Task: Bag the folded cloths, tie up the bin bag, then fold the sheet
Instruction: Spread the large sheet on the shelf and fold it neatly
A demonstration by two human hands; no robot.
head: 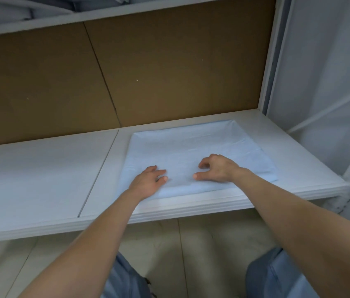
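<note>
It looked like a linen storeroom: white metal shelving (40,179) backed with cardboard (169,72), a folded sheet (191,147), grey fabric (8,11) stacked above.

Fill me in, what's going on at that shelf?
A person has both hands on a pale blue sheet lying flat on the right side of a white shelf. The left hand rests near its front edge; the right hand touches it with arched fingertips. Neither visibly grips it.

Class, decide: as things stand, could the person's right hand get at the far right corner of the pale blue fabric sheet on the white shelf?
Probably yes. The right hand rests on the pale blue fabric sheet, and only bare cloth lies between it and that corner.
</note>
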